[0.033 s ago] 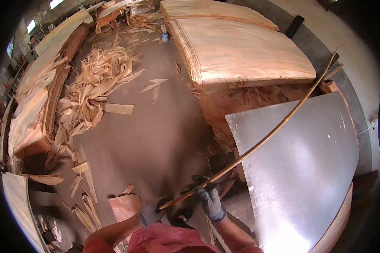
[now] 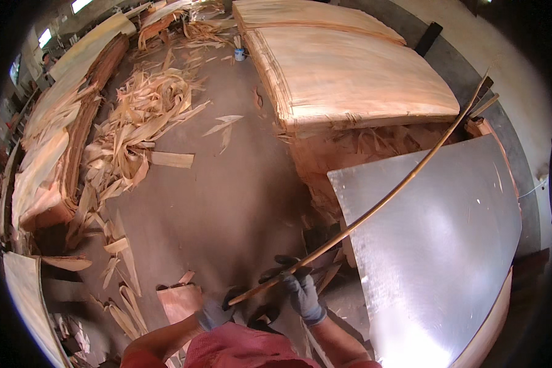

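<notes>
Our gloved left hand (image 2: 216,311) & right hand (image 2: 300,288) clamped on a long stick (image 2: 374,208) over dusty floor (image 2: 227,196); metal sheet (image 2: 435,245) right, veneer stack (image 2: 349,73) far.

The long stick (image 2: 374,208) looked like bare, smooth wood; the metal sheet (image 2: 448,245) was silvery with a dull sheen (brighter near its lower edge); the veneer stack (image 2: 349,80) was pale, matt, rough-edged wood; both gloves (image 2: 303,293) were knitted cloth.

Our left hand (image 2: 218,311), gloved grey with dark fingertips, sits low and curled closed, knuckles up. Our right hand (image 2: 299,287) is further forward, fingers (image 2: 288,264) wrapped shut, wrist bent back toward the bare forearm. Both elbows are tucked in.
</notes>
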{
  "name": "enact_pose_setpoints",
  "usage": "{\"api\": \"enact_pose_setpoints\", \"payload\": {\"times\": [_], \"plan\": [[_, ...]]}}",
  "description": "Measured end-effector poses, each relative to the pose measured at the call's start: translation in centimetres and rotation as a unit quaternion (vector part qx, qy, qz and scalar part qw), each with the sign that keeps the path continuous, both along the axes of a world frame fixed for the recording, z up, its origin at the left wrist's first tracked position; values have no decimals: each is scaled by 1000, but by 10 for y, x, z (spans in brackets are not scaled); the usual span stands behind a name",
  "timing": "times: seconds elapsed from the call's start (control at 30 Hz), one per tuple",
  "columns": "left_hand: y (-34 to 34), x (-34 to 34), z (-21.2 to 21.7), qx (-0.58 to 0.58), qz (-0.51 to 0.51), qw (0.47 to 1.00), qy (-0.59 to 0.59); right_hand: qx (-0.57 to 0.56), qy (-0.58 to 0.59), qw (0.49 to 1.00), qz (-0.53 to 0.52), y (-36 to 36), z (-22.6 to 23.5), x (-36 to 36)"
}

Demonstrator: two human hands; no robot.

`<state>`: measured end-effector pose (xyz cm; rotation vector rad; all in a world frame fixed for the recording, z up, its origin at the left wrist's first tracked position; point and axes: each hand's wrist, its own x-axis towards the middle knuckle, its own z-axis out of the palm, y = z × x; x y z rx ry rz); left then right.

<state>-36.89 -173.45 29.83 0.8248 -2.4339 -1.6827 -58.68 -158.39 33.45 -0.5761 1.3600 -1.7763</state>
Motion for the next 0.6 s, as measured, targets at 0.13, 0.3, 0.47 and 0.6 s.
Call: {"api": "enact_pose_setpoints", "payload": {"times": [0.13,0.3,0.47,0.6], "plan": [[-62,-41,46,-246,-50,968,26,1,-47,998,38,-59,4,-33],[-156,-72,46,-166,-42,985,16,-6,-9,998,61,-155,28,-72],[-259,-150,55,-157,-169,972,-40,42,82,994,64,-249,41,-108],[-316,-234,79,-101,-147,983,32,-82,8,995,47,-326,58,-135]]}}
